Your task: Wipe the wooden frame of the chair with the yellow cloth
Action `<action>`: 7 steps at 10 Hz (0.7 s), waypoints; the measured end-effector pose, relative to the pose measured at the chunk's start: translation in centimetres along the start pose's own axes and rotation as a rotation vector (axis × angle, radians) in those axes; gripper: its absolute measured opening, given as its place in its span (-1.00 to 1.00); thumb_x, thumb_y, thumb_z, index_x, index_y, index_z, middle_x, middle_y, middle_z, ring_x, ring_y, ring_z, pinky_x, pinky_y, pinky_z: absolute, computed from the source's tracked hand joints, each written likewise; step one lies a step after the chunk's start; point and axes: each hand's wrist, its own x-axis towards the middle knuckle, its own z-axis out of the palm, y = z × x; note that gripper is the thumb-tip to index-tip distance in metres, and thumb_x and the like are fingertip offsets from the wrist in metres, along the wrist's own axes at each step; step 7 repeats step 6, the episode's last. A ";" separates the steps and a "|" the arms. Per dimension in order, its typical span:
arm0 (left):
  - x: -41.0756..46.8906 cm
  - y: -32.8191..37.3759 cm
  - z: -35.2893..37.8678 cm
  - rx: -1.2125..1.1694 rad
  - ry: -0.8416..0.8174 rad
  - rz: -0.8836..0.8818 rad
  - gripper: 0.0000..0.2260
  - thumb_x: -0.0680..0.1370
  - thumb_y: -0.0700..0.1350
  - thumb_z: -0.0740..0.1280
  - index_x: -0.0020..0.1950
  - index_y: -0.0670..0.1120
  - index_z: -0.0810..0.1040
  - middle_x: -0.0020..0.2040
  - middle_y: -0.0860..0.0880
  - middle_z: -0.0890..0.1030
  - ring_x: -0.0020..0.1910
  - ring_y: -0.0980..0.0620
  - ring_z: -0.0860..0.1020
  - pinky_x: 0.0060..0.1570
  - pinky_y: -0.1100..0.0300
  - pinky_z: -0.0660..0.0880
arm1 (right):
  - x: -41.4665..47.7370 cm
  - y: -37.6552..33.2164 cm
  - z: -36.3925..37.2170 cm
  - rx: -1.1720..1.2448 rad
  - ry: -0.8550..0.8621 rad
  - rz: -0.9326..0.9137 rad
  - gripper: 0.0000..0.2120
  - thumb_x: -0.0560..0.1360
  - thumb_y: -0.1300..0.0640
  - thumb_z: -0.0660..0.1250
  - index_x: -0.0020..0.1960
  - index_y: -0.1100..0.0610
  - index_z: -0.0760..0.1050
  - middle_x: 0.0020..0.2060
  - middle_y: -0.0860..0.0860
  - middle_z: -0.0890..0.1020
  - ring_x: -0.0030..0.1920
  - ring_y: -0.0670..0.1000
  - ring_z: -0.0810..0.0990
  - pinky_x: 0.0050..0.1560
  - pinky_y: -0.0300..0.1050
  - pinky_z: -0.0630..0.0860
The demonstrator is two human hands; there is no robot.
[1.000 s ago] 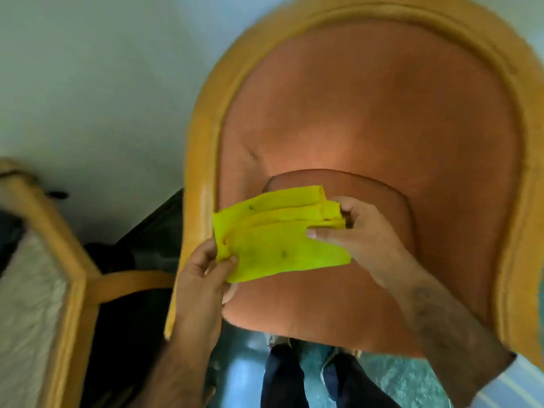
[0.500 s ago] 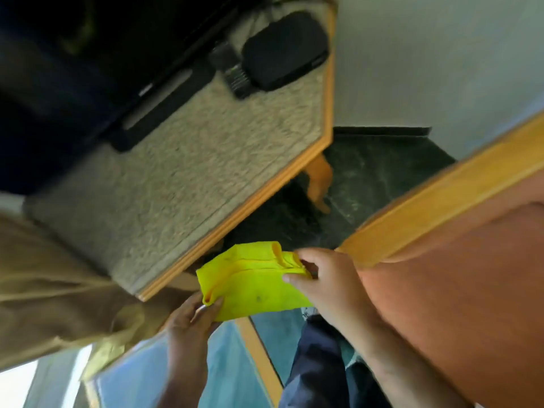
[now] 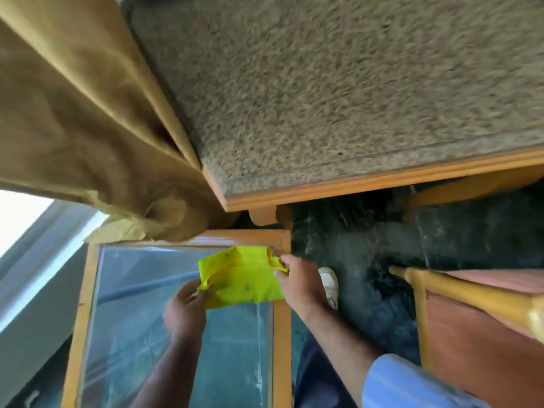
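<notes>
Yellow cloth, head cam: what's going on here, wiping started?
Not yet. A person holds the yellow cloth bunched between both hands, left hand at its lower left edge, right hand pinching its right side. It hangs above a glass-topped table, touching no wood. The chair's wooden frame is off to the right, untouched.

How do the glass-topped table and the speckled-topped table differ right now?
The glass-topped table has a clear pane that shows the floor through it; the speckled-topped table has an opaque, grainy brown top. The yellow cloth, gripped by the left hand and the right hand, is held above the glass one; nothing visible covers the speckled one, except the curtain against its edge. Both have orange wooden rims.
</notes>
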 end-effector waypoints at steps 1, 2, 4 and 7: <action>1.9 -0.5 0.7 0.123 0.022 0.094 -0.76 0.51 -0.13 0.51 0.18 -0.05 0.74 0.00 -0.24 0.78 0.05 -0.26 0.71 0.05 -0.06 0.57 | 1.8 0.5 2.1 -0.007 0.036 0.040 -0.72 0.53 0.04 0.49 0.20 0.09 0.64 0.11 0.12 0.76 0.14 0.19 0.71 0.09 0.01 0.64; 3.8 -0.7 1.6 0.235 0.034 0.274 -0.76 0.52 -0.21 0.46 0.18 -0.10 0.73 0.02 -0.28 0.76 0.03 -0.30 0.71 0.04 -0.07 0.58 | 3.4 1.2 3.8 -0.031 0.060 0.056 -0.70 0.50 0.01 0.52 0.17 0.10 0.64 0.07 0.15 0.75 0.10 0.20 0.71 0.00 0.04 0.67; 5.8 -1.3 3.1 0.475 -0.020 0.405 -0.78 0.50 -0.30 0.42 0.14 -0.26 0.63 0.08 -0.36 0.69 0.09 -0.39 0.61 0.07 -0.17 0.54 | 4.3 2.8 4.6 -0.315 0.273 -0.048 -0.32 0.31 -0.26 0.58 0.22 0.15 0.50 0.22 0.15 0.61 0.21 0.20 0.58 0.07 0.08 0.55; 4.2 -1.1 3.9 0.822 0.027 0.807 -0.28 0.60 -0.19 0.30 0.67 -0.25 0.03 0.70 -0.24 0.11 0.69 -0.24 0.07 0.63 -0.25 0.06 | 3.0 4.8 2.7 -0.650 0.267 -0.197 -0.01 0.56 -0.43 0.09 0.66 0.27 -0.10 0.68 0.24 -0.03 0.69 0.20 -0.08 0.65 0.25 0.06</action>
